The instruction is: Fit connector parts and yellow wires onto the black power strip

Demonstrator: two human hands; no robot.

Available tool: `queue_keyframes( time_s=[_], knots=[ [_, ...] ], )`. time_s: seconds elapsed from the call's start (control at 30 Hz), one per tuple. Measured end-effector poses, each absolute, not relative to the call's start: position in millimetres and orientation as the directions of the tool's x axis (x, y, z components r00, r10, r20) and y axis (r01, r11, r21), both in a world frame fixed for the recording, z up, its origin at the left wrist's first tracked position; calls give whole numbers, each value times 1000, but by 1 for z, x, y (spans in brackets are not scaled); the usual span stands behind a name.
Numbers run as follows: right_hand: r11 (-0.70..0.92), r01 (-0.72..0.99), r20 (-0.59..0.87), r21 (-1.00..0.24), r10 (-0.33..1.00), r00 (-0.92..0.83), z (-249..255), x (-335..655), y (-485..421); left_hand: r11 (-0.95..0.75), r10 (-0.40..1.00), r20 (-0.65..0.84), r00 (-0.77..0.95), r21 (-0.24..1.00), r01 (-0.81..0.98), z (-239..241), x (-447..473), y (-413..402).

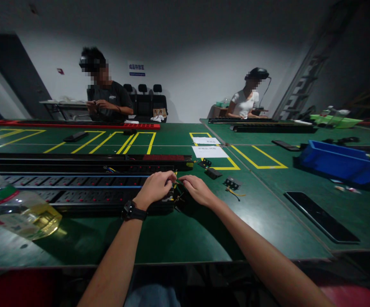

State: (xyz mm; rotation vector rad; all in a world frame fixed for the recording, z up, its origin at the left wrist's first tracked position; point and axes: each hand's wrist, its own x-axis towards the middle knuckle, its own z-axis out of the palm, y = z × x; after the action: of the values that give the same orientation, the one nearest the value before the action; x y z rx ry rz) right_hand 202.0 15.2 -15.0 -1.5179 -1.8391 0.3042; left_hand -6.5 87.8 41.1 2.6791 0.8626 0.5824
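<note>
- The left hand (154, 186) and right hand (196, 189) meet at the end of a long black power strip (76, 192) on the green table (188, 230).
- Both sets of fingers pinch small wires (176, 183) there.
- A bottle (15, 209) lies far left.

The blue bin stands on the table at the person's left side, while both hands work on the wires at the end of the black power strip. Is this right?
Not quite. In the head view the blue bin stands at the person's right side, not the left. The rest holds: the left hand and right hand work on the wires at the end of the black power strip.
</note>
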Motion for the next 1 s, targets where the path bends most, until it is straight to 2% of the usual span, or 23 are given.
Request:
queue_keyframes(
  time_s=[0.53,1.0],
  knots=[
    [277,776,373,-566,926,-58,-14,201,14,-775,598,305,741,456,438,42,-6,89],
    [220,791,328,-571,944,-25,-12,204,18,-807,575,343,743,385,447,36,-6,93]
  ],
)
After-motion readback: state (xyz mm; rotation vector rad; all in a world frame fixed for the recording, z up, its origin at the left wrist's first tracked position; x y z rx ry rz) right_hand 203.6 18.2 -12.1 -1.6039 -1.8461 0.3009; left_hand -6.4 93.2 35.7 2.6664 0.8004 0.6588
